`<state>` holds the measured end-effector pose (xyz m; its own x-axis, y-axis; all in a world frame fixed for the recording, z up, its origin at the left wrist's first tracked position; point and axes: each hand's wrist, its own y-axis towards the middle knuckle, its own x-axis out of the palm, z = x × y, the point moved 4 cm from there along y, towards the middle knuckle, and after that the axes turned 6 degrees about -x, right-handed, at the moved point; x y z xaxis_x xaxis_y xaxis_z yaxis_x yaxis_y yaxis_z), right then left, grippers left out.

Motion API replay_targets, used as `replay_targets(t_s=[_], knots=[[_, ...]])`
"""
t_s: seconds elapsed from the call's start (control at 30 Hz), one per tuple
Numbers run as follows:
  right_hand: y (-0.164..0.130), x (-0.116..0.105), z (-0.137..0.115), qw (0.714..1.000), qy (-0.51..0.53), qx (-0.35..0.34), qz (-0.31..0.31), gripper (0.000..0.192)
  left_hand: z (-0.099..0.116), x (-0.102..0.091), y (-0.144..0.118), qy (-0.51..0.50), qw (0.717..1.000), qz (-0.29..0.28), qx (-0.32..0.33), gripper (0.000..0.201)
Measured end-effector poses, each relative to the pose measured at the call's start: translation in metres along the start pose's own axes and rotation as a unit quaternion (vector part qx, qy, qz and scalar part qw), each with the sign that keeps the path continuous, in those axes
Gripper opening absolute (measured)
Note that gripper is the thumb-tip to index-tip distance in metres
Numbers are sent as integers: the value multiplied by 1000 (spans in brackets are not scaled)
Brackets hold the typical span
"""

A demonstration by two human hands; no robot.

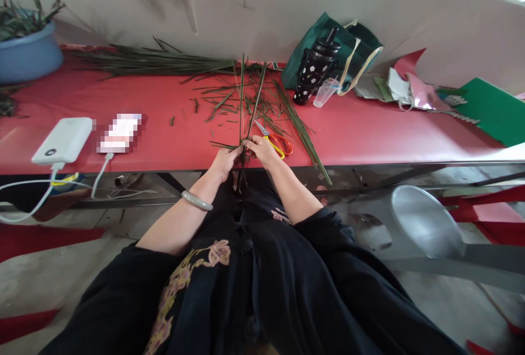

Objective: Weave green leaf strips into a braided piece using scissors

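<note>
Long narrow green leaf strips (241, 98) looked light, springy along length, probably smooth enough to slip and apt to split if creased hard; best hold likely where strips converged. Left hand (223, 162) and right hand (262, 150) pinched them there, fingertips close together; exact finger contact too small to tell. Two lengths reached out beyond grip in narrow V, shorter ends stuck out left of it, dark ends hung below. Orange-and-yellow-handled metal scissors (282, 144) lay just right of grip.
</note>
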<state>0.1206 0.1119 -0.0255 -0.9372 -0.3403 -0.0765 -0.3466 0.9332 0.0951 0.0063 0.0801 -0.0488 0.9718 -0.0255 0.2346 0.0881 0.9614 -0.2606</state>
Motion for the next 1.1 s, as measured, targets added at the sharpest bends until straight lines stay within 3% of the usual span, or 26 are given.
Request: replay_targets(t_s=[0.13, 0.37, 0.47, 0.57, 0.67, 0.83, 0.97, 1.1], knots=[[4, -2, -3, 998, -51, -4, 39, 20, 3, -1, 2, 4, 1000, 7, 20, 38], [3, -2, -3, 984, -83, -81, 134, 24, 6, 5, 0, -37, 999, 14, -4, 34], [-1, -1, -9, 979, -116, -91, 140, 28, 4, 5, 3, -33, 999, 24, 1, 30], [-4, 1, -18, 974, -162, -98, 122, 31, 8, 2, 2, 56, 994, 72, 60, 28], [-4, 3, -24, 966, -212, -105, 108, 34, 16, 0, -4, 196, 962, 126, 145, 31], [-2, 4, -25, 959, -254, -72, 102, 32, 20, 2, -12, 352, 874, 157, 294, 26], [-2, 4, -19, 980, -164, -25, 110, 24, 20, 3, -17, 433, 810, 161, 361, 24], [-1, 5, -9, 993, -53, 11, 102, 21, 21, 5, -19, 494, 768, 154, 377, 24]])
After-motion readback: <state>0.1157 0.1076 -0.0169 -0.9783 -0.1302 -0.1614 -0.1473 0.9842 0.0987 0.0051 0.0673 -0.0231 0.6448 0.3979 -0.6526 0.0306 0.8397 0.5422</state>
